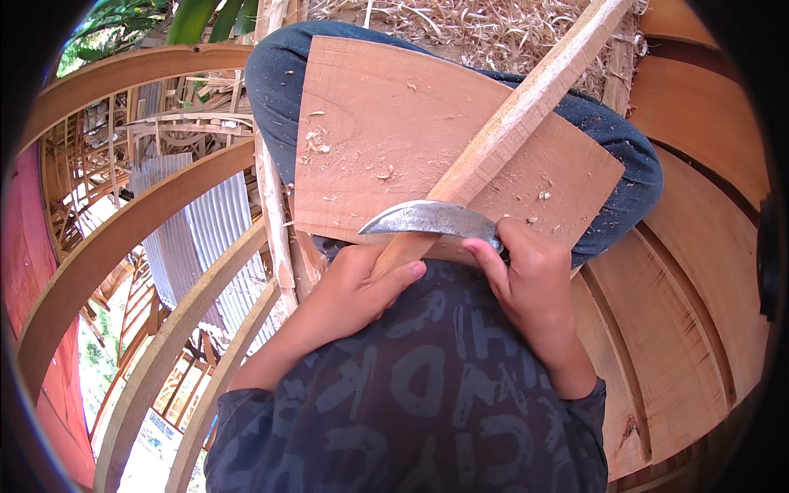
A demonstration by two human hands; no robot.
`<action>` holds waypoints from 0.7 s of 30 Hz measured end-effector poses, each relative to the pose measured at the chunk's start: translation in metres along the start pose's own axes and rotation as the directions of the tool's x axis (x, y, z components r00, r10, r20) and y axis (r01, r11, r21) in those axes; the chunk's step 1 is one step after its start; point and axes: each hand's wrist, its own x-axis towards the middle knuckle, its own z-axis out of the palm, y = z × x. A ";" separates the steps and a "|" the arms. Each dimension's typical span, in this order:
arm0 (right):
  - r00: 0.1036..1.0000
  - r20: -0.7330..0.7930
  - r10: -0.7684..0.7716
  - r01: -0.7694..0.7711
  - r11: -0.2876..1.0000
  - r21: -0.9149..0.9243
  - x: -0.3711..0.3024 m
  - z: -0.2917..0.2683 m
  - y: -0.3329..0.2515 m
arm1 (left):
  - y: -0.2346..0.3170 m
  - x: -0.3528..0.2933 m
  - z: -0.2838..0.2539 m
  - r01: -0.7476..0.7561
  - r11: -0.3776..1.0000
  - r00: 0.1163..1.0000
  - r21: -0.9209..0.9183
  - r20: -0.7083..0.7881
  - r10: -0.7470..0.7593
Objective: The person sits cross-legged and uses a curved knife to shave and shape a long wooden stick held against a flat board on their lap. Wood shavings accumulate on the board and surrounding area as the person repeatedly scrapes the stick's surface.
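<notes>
My left hand (359, 289) is wrapped round the near end of a long wooden pole (501, 123), which slants away to the far right. In my right hand (530, 275) is a curved knife (436, 218), its grip mostly hidden by the fingers. The knife's broad steel blade lies across the pole just beyond my left hand, its point toward the left. Beneath the pole, a flat wooden board (362, 123) rests over my crossed legs. Small shavings (319, 146) are scattered on the board.
Curly wood shavings (485, 33) heap up beyond my legs. Curved wooden slats (140, 209) stand at the left, with corrugated sheets (201, 234) seen through the gaps. Wide planks (657, 329) curve along the right side. A green plant (205, 18) shows at the far left.
</notes>
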 end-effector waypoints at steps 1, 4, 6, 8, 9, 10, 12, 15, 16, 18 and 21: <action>1.000 -0.011 -0.001 0.001 1.000 -0.023 -0.001 0.002 0.001 | -0.002 0.000 0.000 -0.002 1.000 1.000 -0.012 0.000 0.002; 0.999 -0.034 0.003 -0.006 0.996 -0.088 -0.001 0.005 0.002 | -0.011 0.002 0.001 -0.119 0.992 0.992 0.039 -0.028 0.120; 0.999 -0.046 0.001 -0.006 0.993 -0.117 0.001 0.005 0.002 | -0.011 0.002 0.000 -0.113 0.993 0.993 0.035 -0.024 0.114; 0.998 -0.058 -0.011 0.004 0.991 -0.134 0.003 0.005 0.002 | -0.012 0.001 0.001 -0.118 0.993 0.992 0.029 -0.030 0.119; 0.998 -0.062 -0.016 0.006 0.989 -0.146 0.003 0.005 0.002 | -0.014 0.002 0.001 -0.129 0.991 0.991 0.026 -0.035 0.129; 0.998 -0.066 -0.020 0.009 0.987 -0.159 0.004 0.004 0.003 | -0.016 0.003 0.001 -0.139 0.990 0.989 0.023 -0.040 0.140; 0.996 -0.079 -0.036 0.020 0.981 -0.193 0.004 0.004 0.003 | -0.019 0.003 0.000 -0.130 0.991 0.991 0.025 -0.032 0.131; 0.993 -0.111 -0.028 -0.004 0.960 -0.281 0.007 0.001 0.008 | -0.020 0.001 -0.003 -0.050 0.996 0.998 0.074 -0.045 0.053; 0.992 -0.126 0.004 -0.045 0.945 -0.325 0.009 -0.003 0.013 | -0.019 0.000 -0.004 -0.011 0.995 0.998 0.096 -0.057 0.017; 0.989 -0.144 0.034 -0.085 0.927 -0.365 0.010 -0.007 0.014 | -0.016 -0.001 -0.003 -0.026 0.995 0.997 0.093 -0.063 0.032; 0.987 -0.156 0.021 -0.076 0.933 -0.352 0.011 -0.009 0.012 | -0.018 0.000 -0.003 -0.038 0.996 0.998 0.079 -0.055 0.042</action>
